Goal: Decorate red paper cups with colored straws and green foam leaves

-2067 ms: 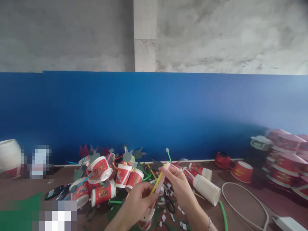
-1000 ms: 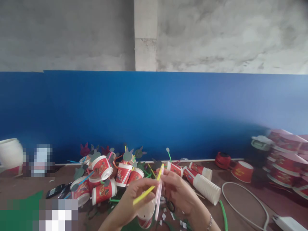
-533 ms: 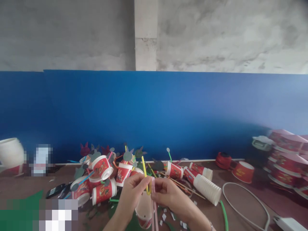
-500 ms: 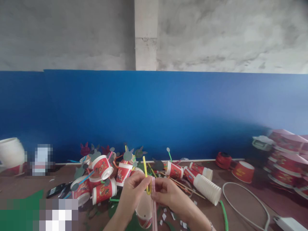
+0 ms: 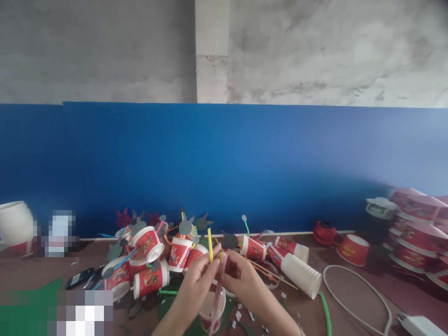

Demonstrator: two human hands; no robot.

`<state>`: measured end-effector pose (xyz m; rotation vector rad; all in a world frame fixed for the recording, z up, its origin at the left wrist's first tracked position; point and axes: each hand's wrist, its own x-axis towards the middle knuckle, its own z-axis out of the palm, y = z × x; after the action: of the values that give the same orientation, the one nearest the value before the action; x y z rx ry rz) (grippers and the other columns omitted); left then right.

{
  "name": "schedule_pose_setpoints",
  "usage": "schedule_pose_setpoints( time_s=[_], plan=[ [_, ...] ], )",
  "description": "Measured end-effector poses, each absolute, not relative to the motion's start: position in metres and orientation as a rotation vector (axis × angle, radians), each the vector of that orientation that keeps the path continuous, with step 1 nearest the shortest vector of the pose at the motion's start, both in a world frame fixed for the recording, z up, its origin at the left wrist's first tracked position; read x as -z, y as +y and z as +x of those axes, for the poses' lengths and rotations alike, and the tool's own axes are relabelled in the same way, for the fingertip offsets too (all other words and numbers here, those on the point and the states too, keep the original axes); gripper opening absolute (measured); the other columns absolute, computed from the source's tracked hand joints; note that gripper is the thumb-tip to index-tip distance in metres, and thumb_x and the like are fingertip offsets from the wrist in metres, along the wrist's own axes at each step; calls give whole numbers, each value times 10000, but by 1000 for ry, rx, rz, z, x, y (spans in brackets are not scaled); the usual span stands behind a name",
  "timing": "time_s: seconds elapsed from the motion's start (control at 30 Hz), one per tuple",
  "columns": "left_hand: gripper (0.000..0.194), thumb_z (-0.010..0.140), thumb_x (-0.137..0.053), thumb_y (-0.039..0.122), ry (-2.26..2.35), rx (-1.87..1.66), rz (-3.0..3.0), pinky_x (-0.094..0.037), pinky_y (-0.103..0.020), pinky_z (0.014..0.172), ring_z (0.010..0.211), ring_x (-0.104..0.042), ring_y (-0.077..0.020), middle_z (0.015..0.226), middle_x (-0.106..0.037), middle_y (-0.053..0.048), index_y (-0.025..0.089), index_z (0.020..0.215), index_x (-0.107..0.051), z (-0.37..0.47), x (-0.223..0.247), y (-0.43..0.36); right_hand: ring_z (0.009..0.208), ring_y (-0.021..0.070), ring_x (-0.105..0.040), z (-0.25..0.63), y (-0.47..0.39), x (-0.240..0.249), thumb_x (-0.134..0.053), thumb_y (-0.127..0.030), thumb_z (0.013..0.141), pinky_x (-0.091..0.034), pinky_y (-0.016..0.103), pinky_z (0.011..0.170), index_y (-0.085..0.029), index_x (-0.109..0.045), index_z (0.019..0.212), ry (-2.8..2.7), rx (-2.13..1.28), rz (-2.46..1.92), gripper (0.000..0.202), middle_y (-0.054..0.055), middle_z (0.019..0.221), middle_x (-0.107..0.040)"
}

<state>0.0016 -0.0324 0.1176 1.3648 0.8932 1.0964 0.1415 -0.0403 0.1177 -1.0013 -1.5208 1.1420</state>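
"What's gripped?"
"At six o'clock, the left hand pinches a yellow straw, end up; the right hand pinches pink straws, slanting down over a paper cup."
"Why so close together?"
"Probably to steady thin, slick plastic."
"And near five o'clock?"
"A cup stack, ribbed with smooth white rims, likely nested to save room."

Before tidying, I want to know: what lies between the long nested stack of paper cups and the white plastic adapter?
A curved green tube and a looped white cable lie there, in the head view.
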Motion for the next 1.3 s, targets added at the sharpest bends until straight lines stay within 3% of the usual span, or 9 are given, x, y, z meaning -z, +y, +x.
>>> schedule_pose_setpoints(
  time_s=[0.1, 0.3, 0.37, 0.47, 0.57, 0.73, 1.03, 1.2, 1.3],
  plan=[
    [615, 725, -642, 547, 920, -1088, 1387, -498, -391, 872, 1018, -613, -291, 999, -718, -108, 141, 1186, -623, 3, -114, -29, 609, 119, -468, 136, -40, -108, -541, -153, 723, -365, 225, 577, -166, -579, 806, -1562, -867, -1156, 93, -38, 648, -523],
    [515, 687, -680, 544, 945, -1196, 1282, -514, -339, 809, 827, -657, -252, 828, -737, -70, 138, 1001, -717, 4, -110, -27, 658, 155, -560, 128, -42, -97, -562, -171, 700, -414, 249, 625, -206, -490, 1162, -1505, -612, -1303, 470, -21, 737, -600],
    [482, 668, -707, 525, 960, -1294, 1161, -514, -332, 804, 826, -657, -244, 814, -733, -57, 154, 976, -723, 4, -113, -27, 648, 162, -573, 128, -41, -95, -593, -193, 685, -408, 250, 608, -209, -547, 1091, -1535, -674, -1348, 409, -9, 732, -635],
    [437, 649, -736, 489, 938, -1386, 1008, -515, -319, 775, 822, -654, -235, 782, -718, -44, 163, 939, -724, 3, -118, -28, 610, 163, -573, 129, -39, -96, -575, -201, 699, -383, 246, 570, -194, -642, 784, -1637, -784, -1402, 109, 13, 663, -660],
    [365, 667, -724, 484, 939, -1407, 1003, -511, -292, 705, 723, -632, -203, 672, -671, -22, 150, 814, -719, 2, -120, -27, 588, 156, -555, 133, -39, -102, -560, -192, 706, -362, 245, 553, -183, -638, 637, -1676, -746, -1421, 105, 19, 626, -654],
    [347, 684, -714, 480, 994, -1398, 1042, -473, -234, 588, 596, -565, -144, 582, -588, 11, 140, 646, -652, -4, -120, -24, 598, 162, -556, 151, -36, -115, -600, -221, 711, -375, 254, 563, -175, -683, 651, -1632, -842, -1371, 112, 24, 621, -659],
    [330, 647, -761, 427, 907, -1335, 959, -522, -289, 670, 674, -589, -165, 681, -640, -15, 138, 799, -715, -5, -119, -25, 570, 134, -533, 181, -31, -132, -757, -354, 613, -375, 237, 550, -152, -672, 718, -1153, -1224, -1110, 243, 12, 609, -645],
    [330, 680, -733, 449, 886, -1216, 1006, -499, -242, 606, 603, -572, -129, 639, -612, -13, 124, 730, -702, -1, -124, -30, 669, 149, -546, 177, -31, -128, -726, -460, 671, -406, 245, 639, -137, -700, 827, -1032, -1226, -1033, 360, 21, 677, -631],
    [367, 693, -710, 478, 848, -1047, 1082, -476, -244, 563, 542, -563, -122, 608, -617, -18, 115, 751, -709, 3, -125, -34, 605, 126, -489, 172, -30, -125, -666, -547, 704, -378, 234, 586, -129, -714, 798, -1091, -1187, -1068, 432, 8, 620, -577]
  ],
)
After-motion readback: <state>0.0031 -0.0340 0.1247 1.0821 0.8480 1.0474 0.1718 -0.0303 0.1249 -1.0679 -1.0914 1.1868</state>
